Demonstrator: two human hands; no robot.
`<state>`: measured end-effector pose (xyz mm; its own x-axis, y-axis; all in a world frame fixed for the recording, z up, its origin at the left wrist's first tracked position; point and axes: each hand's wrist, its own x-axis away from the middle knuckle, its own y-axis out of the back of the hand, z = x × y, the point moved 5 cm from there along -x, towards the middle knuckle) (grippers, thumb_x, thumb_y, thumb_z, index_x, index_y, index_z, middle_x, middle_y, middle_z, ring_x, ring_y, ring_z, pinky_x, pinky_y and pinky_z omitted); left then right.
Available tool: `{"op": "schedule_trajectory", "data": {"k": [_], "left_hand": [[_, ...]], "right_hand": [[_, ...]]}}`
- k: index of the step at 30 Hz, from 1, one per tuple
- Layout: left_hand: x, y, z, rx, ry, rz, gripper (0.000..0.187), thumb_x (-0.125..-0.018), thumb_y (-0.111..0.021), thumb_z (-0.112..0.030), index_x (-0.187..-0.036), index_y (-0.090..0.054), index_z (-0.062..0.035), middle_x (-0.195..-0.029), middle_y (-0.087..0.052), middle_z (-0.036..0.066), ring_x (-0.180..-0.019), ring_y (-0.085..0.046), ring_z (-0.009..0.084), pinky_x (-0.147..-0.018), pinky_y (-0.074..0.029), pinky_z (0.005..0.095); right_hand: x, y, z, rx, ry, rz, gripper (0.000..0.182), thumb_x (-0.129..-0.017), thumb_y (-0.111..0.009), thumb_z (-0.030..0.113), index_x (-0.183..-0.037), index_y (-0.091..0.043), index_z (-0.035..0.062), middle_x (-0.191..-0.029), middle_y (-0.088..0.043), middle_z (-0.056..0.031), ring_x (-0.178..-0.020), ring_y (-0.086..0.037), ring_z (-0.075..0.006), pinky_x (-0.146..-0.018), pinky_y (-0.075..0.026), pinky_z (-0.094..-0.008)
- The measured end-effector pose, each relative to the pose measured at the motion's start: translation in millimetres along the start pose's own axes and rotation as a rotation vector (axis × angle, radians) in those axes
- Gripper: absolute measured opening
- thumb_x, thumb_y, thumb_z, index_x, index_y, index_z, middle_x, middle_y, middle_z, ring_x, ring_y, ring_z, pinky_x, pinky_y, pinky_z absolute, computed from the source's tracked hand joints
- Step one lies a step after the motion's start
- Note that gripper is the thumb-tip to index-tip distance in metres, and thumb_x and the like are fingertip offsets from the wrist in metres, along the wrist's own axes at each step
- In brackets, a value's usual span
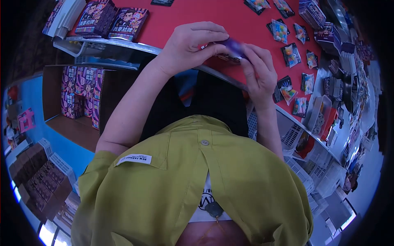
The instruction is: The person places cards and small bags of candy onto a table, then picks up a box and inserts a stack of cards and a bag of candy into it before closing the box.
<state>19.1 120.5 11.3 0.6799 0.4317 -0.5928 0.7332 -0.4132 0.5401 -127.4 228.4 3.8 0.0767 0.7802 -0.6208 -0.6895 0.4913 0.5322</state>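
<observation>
Both my hands hold a small purple printed box [233, 48] over the near edge of the red table, and it is partly smeared by motion. My left hand [193, 43] pinches its left end between thumb and fingers. At the right end, the thumb and fingers of my right hand [259, 74] close on it. Close to my right hand lie clear packets of colourful pieces [288, 93], on or beside dark cards. Flat printed purple boxes [128, 24] are stacked on the table to the left of my left hand.
An open cardboard carton [52, 92] with several purple boxes inside stands below the table at left. More packets [280, 32] lie along the table's right side. A clear plastic tub [319, 117] sits at the right edge. White plastic baskets [299, 172] stand lower right.
</observation>
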Motion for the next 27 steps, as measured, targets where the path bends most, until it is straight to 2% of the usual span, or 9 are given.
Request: {"op": "schedule_trajectory", "data": {"k": [9, 11, 12, 15, 17, 21, 24, 26, 27], "left_hand": [[-3.3, -4.0, 0.0, 0.147, 0.097, -0.001, 0.012, -0.079, -0.071, -0.015, -0.085, -0.070, -0.0052, -0.091, -0.067, 0.007, -0.085, -0.067, 0.0183, -0.074, -0.055, 0.0255], [6.1, -10.9, 12.8, 0.581, 0.307, -0.076, 0.011, -0.079, -0.071, -0.015, -0.084, -0.070, -0.0051, -0.093, -0.066, 0.007, -0.087, -0.066, 0.0179, -0.076, -0.054, 0.0255], [8.4, -8.9, 11.9, 0.578, 0.312, -0.075, 0.011, -0.079, -0.071, -0.015, -0.084, -0.070, -0.0051, -0.093, -0.066, 0.007, -0.087, -0.066, 0.0179, -0.076, -0.054, 0.0255], [10.6, -2.8, 3.9, 0.264, 0.132, -0.026, 0.012, -0.080, -0.070, -0.013, -0.089, -0.070, -0.0055, -0.096, -0.066, 0.007, -0.093, -0.064, 0.0189, -0.081, -0.053, 0.0267], [11.8, -0.4, -3.6, -0.101, -0.190, -0.050, 0.015, -0.078, -0.071, -0.010, -0.092, -0.069, -0.0052, -0.096, -0.064, 0.006, -0.091, -0.062, 0.0187, -0.076, -0.052, 0.0272], [11.4, -1.0, -5.4, -0.033, -0.159, -0.056, 0.019, -0.077, -0.071, -0.009, -0.096, -0.068, -0.0066, -0.095, -0.064, 0.005, -0.090, -0.061, 0.0189, -0.074, -0.052, 0.0278], [20.4, 7.5, -13.7, -0.004, 0.053, -0.215, 0.022, -0.081, -0.070, -0.021, -0.093, -0.068, -0.0027, -0.094, -0.064, 0.008, -0.083, -0.062, 0.0180, -0.072, -0.052, 0.0288], [55.1, 2.4, 13.1, 0.479, 0.973, -0.096, 0.052, -0.087, -0.057, -0.049, -0.093, -0.067, 0.0011, -0.094, -0.063, 0.014, -0.076, -0.064, 0.0205, -0.072, -0.052, 0.0315], [65.9, -9.5, 15.7, 0.650, 1.078, 0.155, 0.077, -0.088, -0.035, -0.068, -0.101, -0.063, 0.0032, -0.099, -0.062, 0.020, -0.078, -0.066, 0.0256, -0.076, -0.053, 0.0355]], "right_hand": [[-0.2, 5.1, 2.1, -0.100, -0.171, 0.001, 0.017, -0.084, -0.065, 0.009, -0.100, -0.069, 0.0072, -0.095, -0.065, -0.0049, -0.085, -0.058, -0.0171, -0.081, -0.036, -0.0281], [1.0, 3.1, 1.4, -0.065, -0.113, -0.010, 0.020, -0.083, -0.065, 0.011, -0.102, -0.069, 0.0085, -0.096, -0.065, -0.0040, -0.085, -0.057, -0.0168, -0.081, -0.036, -0.0280], [1.8, 3.0, 2.8, -0.028, -0.056, -0.023, 0.022, -0.082, -0.066, 0.013, -0.104, -0.069, 0.0097, -0.097, -0.065, -0.0030, -0.084, -0.057, -0.0166, -0.082, -0.035, -0.0279], [1.8, 6.7, 11.7, 0.222, 0.085, 0.043, 0.028, -0.079, -0.069, 0.014, -0.107, -0.068, 0.0120, -0.101, -0.064, -0.0020, -0.084, -0.057, -0.0172, -0.078, -0.037, -0.0291], [3.5, 3.2, 12.6, 0.255, 0.139, 0.057, 0.030, -0.077, -0.070, 0.014, -0.108, -0.068, 0.0122, -0.103, -0.064, -0.0021, -0.084, -0.057, -0.0176, -0.076, -0.040, -0.0293], [4.7, -2.4, 10.2, 0.268, 0.247, 0.020, 0.033, -0.076, -0.070, 0.008, -0.109, -0.067, 0.0115, -0.107, -0.063, -0.0049, -0.086, -0.058, -0.0200, -0.070, -0.048, -0.0296], [6.9, -4.7, 5.4, 0.079, 0.158, 0.002, 0.030, -0.077, -0.066, -0.001, -0.107, -0.066, 0.0012, -0.109, -0.062, -0.0142, -0.090, -0.061, -0.0232, -0.076, -0.052, -0.0302], [10.4, -2.5, 9.2, 0.091, 0.146, -0.043, 0.030, -0.076, -0.065, -0.003, -0.107, -0.065, 0.0003, -0.108, -0.062, -0.0153, -0.091, -0.062, -0.0238, -0.076, -0.052, -0.0300], [11.4, 1.0, 10.6, 0.091, 0.146, -0.082, 0.031, -0.075, -0.065, -0.004, -0.106, -0.065, -0.0007, -0.108, -0.062, -0.0164, -0.091, -0.063, -0.0245, -0.076, -0.053, -0.0298]]}}
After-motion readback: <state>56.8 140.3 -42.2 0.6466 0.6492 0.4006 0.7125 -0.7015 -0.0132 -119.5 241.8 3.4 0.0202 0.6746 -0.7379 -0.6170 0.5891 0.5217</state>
